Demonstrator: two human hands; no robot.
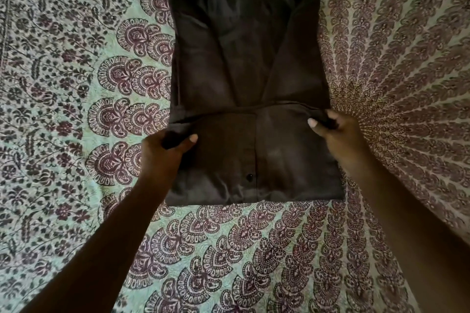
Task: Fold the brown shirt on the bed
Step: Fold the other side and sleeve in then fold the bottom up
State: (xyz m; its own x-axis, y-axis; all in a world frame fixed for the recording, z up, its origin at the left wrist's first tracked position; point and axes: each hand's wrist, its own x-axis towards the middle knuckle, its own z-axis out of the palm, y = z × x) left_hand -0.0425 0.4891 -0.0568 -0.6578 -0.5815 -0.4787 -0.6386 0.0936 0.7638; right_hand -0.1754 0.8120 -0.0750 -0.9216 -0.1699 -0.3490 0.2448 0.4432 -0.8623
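Brown shirt [244, 63] laid lengthwise on the bed [63, 84], its near end folded up and held at both corners.

The flap's edge is pinched in the grip of the left hand [162, 152] and of the right hand [338, 132]. Should one corner be carried further than the other, a skewed fold could result, and the tucked sleeves might be dragged out. No brand, label or writing can be read; only a dark button [249, 177] is seen.
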